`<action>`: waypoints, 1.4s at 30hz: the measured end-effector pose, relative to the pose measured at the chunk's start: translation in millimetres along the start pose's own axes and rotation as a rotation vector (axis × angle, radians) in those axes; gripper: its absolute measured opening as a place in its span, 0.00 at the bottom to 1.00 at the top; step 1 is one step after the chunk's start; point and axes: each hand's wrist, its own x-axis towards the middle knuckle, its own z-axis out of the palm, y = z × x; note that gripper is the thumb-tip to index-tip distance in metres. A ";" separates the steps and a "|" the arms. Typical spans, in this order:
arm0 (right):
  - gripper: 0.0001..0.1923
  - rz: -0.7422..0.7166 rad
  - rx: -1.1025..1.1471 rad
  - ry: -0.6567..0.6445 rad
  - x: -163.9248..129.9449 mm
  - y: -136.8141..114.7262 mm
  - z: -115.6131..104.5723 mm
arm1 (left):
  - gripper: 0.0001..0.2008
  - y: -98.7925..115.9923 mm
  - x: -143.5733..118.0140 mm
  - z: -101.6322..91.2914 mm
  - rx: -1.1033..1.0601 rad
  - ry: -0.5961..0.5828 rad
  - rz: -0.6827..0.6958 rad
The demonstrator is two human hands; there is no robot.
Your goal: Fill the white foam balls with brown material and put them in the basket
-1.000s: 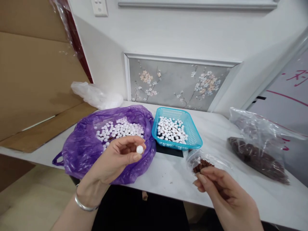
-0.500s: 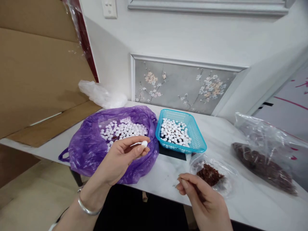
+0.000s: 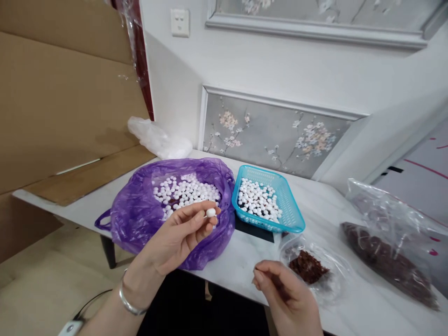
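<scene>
My left hand (image 3: 178, 238) pinches a small white bead (image 3: 210, 213) between thumb and fingers, above the near edge of a purple plastic bag (image 3: 140, 219) holding several white beads (image 3: 185, 191). My right hand (image 3: 285, 296) hovers over the table's front edge with fingers pinched together; something thin and dark may be between them, too small to tell. Just right of it lies a small clear bag of dark red-brown bits (image 3: 308, 267). A turquoise basket (image 3: 292, 212) with more white beads stands beyond.
A large clear bag of dark red-brown material (image 3: 388, 259) lies at the right. A crumpled clear bag (image 3: 157, 138) sits at the back left by cardboard sheets (image 3: 63, 107). The white table (image 3: 241, 261) meets the wall behind; a dark flat item lies under the basket.
My right hand has pulled back left from the small clear bag toward the table's edge. My left hand kept the bead and turned slightly. The view shifted upward and leftward.
</scene>
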 end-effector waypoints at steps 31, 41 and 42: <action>0.06 0.043 0.261 0.046 0.1 -46.8 8.7 | 0.09 -47.7 -10.4 22.7 -0.067 -0.051 -0.282; 0.07 0.046 0.419 0.026 -7.1 -53.0 11.9 | 0.14 -56.9 -14.2 25.8 0.193 -0.132 -0.143; 0.07 0.046 0.440 0.023 -7.5 -53.0 12.2 | 0.13 -57.1 -14.6 25.5 0.232 -0.147 -0.114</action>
